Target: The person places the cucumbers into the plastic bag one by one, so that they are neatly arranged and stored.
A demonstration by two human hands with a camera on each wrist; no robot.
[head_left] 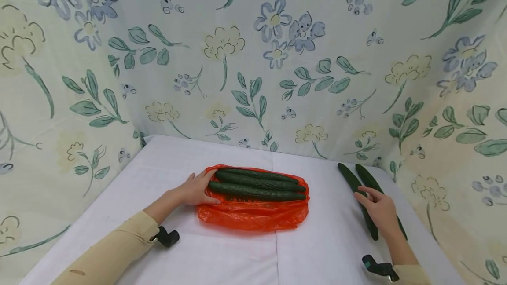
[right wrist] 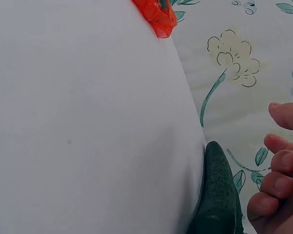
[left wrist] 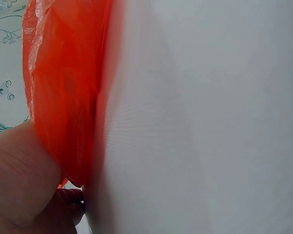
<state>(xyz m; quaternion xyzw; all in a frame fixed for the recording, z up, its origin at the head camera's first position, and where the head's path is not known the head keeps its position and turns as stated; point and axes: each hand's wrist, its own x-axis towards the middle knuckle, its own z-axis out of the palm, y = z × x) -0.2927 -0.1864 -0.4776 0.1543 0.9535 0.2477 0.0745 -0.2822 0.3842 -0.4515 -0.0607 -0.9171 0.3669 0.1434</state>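
Observation:
A red plastic bag (head_left: 253, 217) lies with its mouth open on the white-covered table. Three long dark green cucumbers (head_left: 257, 191) rest side by side in it. At the bag's left end my left hand (head_left: 196, 189) holds the edge, thumb along the front and fingers toward the back; red plastic also fills the left of the left wrist view. Two more cucumbers lie at the right, a nearer cucumber (head_left: 348, 175) and an outer cucumber (head_left: 366, 177). Over them is my right hand (head_left: 379, 209), fingers loosely bent, thumb apart, nothing held; a cucumber (right wrist: 217, 190) shows beside it.
A white cloth (head_left: 233, 258) with a crease down its middle covers the table. Floral fabric (head_left: 237, 78) hangs along the back and both sides. Each wrist carries a small black camera mount (head_left: 168, 236).

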